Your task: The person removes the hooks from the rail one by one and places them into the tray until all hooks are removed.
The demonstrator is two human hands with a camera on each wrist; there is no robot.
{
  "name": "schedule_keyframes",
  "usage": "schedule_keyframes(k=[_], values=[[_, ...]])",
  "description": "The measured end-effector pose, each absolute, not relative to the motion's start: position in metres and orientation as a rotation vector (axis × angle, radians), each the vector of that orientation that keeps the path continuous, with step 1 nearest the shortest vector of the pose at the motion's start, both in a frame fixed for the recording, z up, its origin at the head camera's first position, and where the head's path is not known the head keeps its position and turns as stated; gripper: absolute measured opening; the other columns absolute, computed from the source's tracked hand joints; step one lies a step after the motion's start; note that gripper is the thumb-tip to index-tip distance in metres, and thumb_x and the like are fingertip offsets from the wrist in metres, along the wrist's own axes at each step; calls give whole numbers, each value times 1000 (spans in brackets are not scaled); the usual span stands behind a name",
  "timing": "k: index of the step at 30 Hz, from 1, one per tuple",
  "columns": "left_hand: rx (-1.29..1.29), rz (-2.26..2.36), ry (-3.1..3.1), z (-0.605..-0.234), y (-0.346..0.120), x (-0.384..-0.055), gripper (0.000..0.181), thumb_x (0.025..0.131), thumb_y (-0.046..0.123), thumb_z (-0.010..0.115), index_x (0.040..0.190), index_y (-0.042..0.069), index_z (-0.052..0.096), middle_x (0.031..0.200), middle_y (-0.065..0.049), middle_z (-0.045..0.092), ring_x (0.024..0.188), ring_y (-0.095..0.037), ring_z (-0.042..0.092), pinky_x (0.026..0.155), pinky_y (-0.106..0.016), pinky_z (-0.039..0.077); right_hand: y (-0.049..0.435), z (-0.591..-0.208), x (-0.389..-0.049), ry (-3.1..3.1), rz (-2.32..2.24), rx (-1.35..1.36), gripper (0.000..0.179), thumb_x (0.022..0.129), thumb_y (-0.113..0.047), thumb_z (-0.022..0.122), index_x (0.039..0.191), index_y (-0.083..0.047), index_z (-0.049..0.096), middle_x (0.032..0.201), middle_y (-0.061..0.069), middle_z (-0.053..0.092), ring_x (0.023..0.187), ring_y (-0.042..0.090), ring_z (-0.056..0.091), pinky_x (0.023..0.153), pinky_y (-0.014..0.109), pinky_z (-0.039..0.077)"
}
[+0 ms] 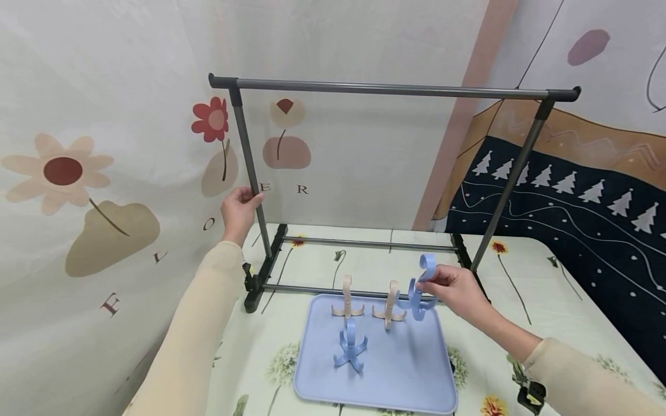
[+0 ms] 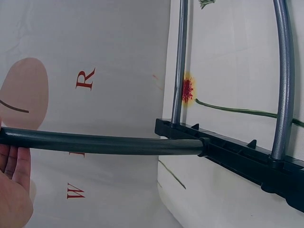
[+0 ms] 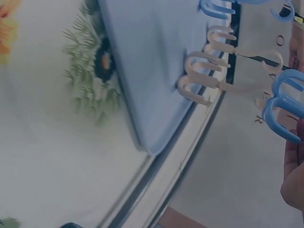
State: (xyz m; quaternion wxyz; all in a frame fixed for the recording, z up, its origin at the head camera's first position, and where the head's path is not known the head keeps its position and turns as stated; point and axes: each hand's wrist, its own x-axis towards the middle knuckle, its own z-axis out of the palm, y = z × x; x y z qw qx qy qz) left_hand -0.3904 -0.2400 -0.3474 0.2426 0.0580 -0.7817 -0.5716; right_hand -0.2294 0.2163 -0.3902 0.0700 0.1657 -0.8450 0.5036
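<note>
My left hand [image 1: 240, 211] grips the left upright [image 1: 247, 151] of a grey metal garment rack about halfway up; the left wrist view shows the fingers behind the upright [image 2: 109, 144]. With its fingertips my right hand [image 1: 458, 290] pinches a blue multi-prong hook [image 1: 416, 297], held above the far right part of a light blue tray [image 1: 416, 370]. Another blue hook [image 1: 351, 349] stands on the tray, its curved end up. Behind it are two beige hooks, one at the left [image 1: 347, 300] and one at the right [image 1: 391, 309], close to the held hook.
The rack's top bar [image 1: 390, 89] spans the table, and its right upright [image 1: 512, 179] stands behind my right hand. Low crossbars [image 1: 364, 244] join the black feet [image 1: 266, 271]. A floral cloth [image 1: 520, 341] covers the table. Printed curtains hang behind.
</note>
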Motion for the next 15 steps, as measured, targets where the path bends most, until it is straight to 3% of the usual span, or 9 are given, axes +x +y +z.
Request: schedule_keyframes(k=[7,15], values=[[153,-1570,-2123,-346,-239,-391,31,95,24,70,118,4,61,114,-9,64,104,-20,58,95,-36,45,216,-415,-221,-2548,1525,536,7,85,-6,78,91,-5,74,86,5,74,78,16,72,70,27,57],[151,-1562,-2133,-347,-239,-391,34,95,27,70,118,4,61,114,-9,64,104,-19,58,95,-36,45,213,-440,-214,-2536,1600,581,8,85,-8,78,90,-5,74,84,3,74,74,14,70,63,27,55]])
